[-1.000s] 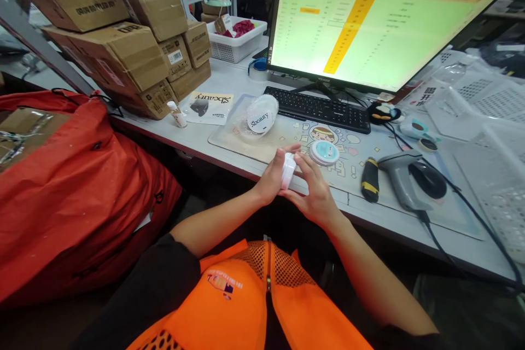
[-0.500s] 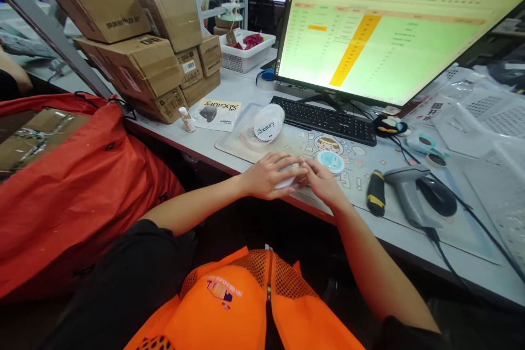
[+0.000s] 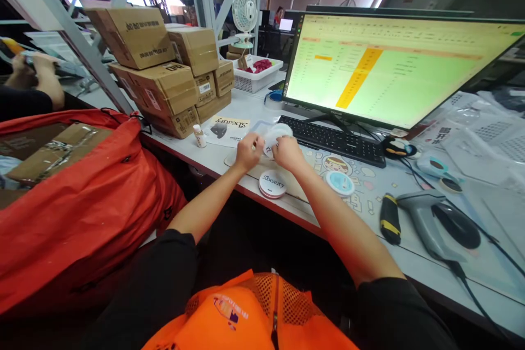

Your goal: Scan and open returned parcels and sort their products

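Observation:
My left hand (image 3: pixel 250 152) is closed, its fingers curled at the left side of a round white packet (image 3: pixel 279 130) with "Sbeauty" print and clear plastic around it. On the packet's right side my right hand (image 3: pixel 289 153) is closed too, thumb and fingers pinched on its edge. The hands hide part of the packet. Closer to the table's front edge lies a round white flat case (image 3: pixel 272 184) marked "Sbeauty", untouched. A round light-blue-topped tub (image 3: pixel 339 182) sits on the desk mat, right of my right forearm.
Behind my hands are a keyboard (image 3: pixel 334 139) and monitor (image 3: pixel 381 71). Cardboard boxes (image 3: pixel 158 90) are stacked at left, near a small bottle (image 3: pixel 199 135) and printed card (image 3: pixel 228 130). A scanner (image 3: pixel 426 224) and cutter (image 3: pixel 389 219) lie right. A co-worker's hands (image 3: pixel 41 68) show far left.
The round case that was under my hands now lies on the table edge. Both hands have moved forward to the plastic-wrapped packet. The view has tilted up; a co-worker's hands have appeared.

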Demonstrator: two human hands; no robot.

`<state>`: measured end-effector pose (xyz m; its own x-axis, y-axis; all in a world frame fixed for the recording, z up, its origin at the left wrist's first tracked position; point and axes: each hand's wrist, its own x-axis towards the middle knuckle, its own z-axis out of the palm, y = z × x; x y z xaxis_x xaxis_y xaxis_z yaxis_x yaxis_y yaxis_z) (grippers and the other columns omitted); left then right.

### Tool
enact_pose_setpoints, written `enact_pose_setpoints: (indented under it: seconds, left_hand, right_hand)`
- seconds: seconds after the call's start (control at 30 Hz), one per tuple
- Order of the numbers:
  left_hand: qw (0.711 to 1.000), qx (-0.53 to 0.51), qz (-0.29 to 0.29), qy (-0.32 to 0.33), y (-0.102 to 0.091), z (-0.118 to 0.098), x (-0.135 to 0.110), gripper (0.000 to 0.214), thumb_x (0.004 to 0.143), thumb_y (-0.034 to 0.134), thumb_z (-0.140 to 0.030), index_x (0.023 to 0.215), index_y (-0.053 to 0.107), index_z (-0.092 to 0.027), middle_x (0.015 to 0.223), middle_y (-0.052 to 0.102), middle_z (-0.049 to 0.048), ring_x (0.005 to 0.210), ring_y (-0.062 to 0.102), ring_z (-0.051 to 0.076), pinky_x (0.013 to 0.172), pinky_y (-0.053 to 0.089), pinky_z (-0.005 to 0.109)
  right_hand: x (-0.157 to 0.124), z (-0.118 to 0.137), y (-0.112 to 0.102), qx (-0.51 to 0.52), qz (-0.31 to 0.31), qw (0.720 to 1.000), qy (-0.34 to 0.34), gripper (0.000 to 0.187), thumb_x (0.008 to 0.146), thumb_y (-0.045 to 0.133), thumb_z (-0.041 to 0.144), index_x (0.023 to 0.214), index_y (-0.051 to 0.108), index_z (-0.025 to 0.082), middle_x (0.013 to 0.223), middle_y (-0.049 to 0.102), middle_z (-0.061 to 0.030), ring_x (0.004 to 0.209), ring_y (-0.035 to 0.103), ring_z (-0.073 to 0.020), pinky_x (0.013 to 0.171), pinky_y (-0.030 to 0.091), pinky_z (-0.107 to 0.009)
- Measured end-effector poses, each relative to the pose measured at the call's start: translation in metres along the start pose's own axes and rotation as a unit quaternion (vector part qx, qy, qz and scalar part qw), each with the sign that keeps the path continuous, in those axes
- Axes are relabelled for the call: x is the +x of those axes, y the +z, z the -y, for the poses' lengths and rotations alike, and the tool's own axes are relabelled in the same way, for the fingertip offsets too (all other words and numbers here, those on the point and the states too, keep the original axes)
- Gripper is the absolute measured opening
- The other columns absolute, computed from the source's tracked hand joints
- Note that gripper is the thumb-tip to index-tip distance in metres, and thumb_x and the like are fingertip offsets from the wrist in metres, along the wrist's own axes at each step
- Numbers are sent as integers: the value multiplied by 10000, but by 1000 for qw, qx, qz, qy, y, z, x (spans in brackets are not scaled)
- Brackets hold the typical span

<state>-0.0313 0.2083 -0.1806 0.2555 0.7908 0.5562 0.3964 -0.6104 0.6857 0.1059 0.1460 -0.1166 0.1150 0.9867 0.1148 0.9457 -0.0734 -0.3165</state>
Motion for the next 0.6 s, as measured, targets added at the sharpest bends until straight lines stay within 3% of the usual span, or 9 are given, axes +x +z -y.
enact_pose_setpoints:
  seconds: [0.07,0.13,0.27,0.33,0.43,0.53,0.6]
  left_hand:
    - [997,-2,2,-73,4,11,39,334,1021,370,-261,1057,691,-173,1170,737,133,1091,658,216,1002,489,336]
    - [991,-12,39,-129,15,21,75,265,978,482,-215,1104,703,-144,1212,744,141,1141,660,218,1030,475,313]
    - [976,-48,125,-170,43,31,112,125,897,707,-259,890,708,-134,931,752,69,944,683,216,936,516,352]
    - [971,-74,152,-170,54,28,115,229,897,734,-301,751,658,-141,755,674,10,779,643,185,823,518,334]
    - [972,-120,140,-144,60,13,116,347,977,614,-286,655,568,-165,648,563,-13,670,535,144,719,449,279]
    - [978,-154,99,-101,50,-12,128,358,1046,505,-309,711,536,-186,731,569,-10,723,503,136,732,412,256]
    - [984,-158,73,-38,39,-30,141,329,1039,554,-321,736,529,-197,759,557,-15,756,500,142,761,402,257]
  right_hand:
    - [-3,-10,5,-11,3,1000,20,380,947,543,173,1262,700,31,1343,648,-285,1292,572,-401,1071,459,-457]
    - [-10,-21,10,-20,2,999,38,495,948,555,200,1405,609,19,1411,600,-293,1315,555,-417,1090,455,-492]
    - [-22,-47,23,30,-12,999,43,757,948,600,340,1602,377,31,1518,513,-282,1377,530,-387,1156,429,-500]
    - [-22,-62,31,103,-38,993,38,824,903,647,376,1608,364,58,1546,493,-268,1425,493,-375,1186,408,-510]
    - [-15,-83,41,212,-86,973,28,848,822,705,348,1582,404,119,1542,527,-219,1430,497,-350,1192,410,-525]
    - [-4,-97,48,285,-90,954,23,831,824,712,368,1569,409,158,1458,620,-167,1296,615,-302,1124,489,-494]
    - [1,-100,51,296,-76,952,23,745,843,704,394,1512,475,159,1381,676,-151,1200,666,-283,1075,524,-475]
